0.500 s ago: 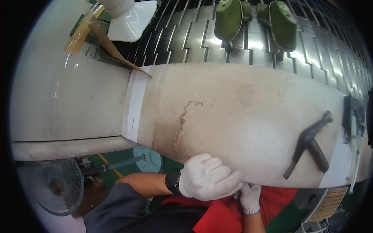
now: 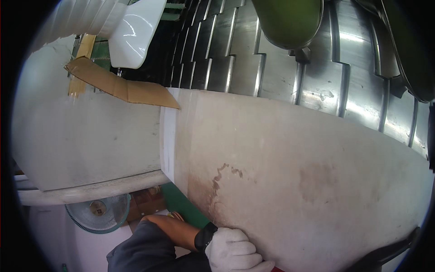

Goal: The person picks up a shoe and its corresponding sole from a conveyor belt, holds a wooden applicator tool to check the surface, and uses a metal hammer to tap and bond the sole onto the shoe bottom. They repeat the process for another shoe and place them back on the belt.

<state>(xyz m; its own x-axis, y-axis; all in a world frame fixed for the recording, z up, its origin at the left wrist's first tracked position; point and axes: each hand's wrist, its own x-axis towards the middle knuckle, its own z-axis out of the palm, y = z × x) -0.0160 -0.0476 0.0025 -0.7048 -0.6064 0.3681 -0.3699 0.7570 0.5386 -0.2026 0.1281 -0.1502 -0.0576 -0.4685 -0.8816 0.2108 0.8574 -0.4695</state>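
Observation:
My left hand (image 2: pixel 236 251), in a white knit glove with a black band at the wrist, is at the near edge of a pale, brown-stained board (image 2: pixel 272 149). Its fingers are curled closed, and what they hold, if anything, is hidden. A red scrap of cloth shows at its fingertips by the lower rim. My right hand is out of view. At the lower right, part of a dark tool (image 2: pixel 385 256) lies on the board, cut off by the picture's edge.
Beyond the board run overlapping metal plates (image 2: pixel 281 63) with green rounded parts (image 2: pixel 290 22) above. A white flared nozzle (image 2: pixel 138 34) on a ribbed hose hangs upper left, near a bent cardboard strip (image 2: pixel 122 88). Below the left-hand pale surface (image 2: pixel 90 140) stands a fan (image 2: pixel 97 211).
The view has shifted toward the far left, so the board and my left hand appear lower. My right hand has left the picture, and most of the dark tool is cut off.

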